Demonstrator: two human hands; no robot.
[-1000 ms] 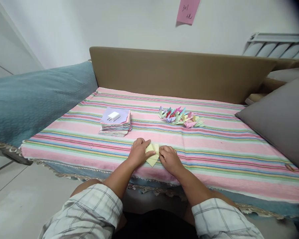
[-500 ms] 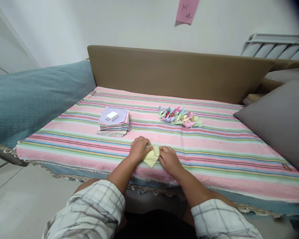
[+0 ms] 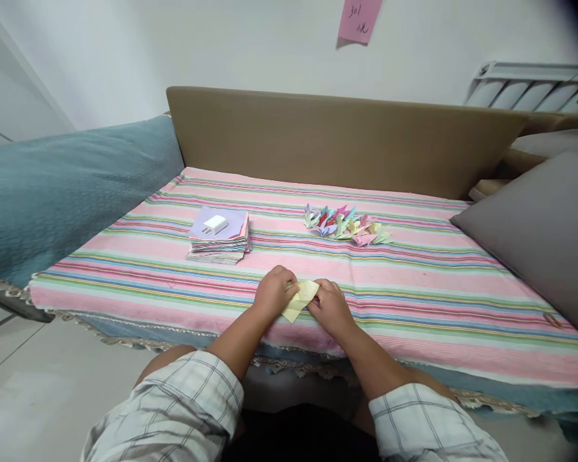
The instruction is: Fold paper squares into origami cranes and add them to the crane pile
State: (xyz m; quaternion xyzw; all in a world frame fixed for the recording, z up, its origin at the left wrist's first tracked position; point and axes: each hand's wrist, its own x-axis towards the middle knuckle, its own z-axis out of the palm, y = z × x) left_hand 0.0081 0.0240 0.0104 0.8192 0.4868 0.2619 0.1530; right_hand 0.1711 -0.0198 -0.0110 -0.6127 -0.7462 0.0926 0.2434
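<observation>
A pale yellow sheet of origami paper (image 3: 299, 300), partly folded, is between my hands close to the front edge of the seat. My left hand (image 3: 272, 292) pinches its left side, thumb on top. On the opposite side my right hand (image 3: 331, 307) has its fingers closed at the paper's right edge; its fingertips are partly hidden. One corner of the sheet points down toward me. Beyond the hands, several folded paper cranes (image 3: 347, 226) in many colours lie clustered together.
Left of the hands stands a stack of coloured paper (image 3: 219, 245), with a white plug adapter (image 3: 215, 224) on top. A striped pink cloth (image 3: 414, 289) covers the seat. A grey cushion (image 3: 539, 224) leans at the right, and a brown backrest (image 3: 337, 138) rises behind.
The yellow paper has opened out a little at its upper right, showing a flatter flap. My left hand has shifted slightly right, and the right hand's fingers have moved along the edge.
</observation>
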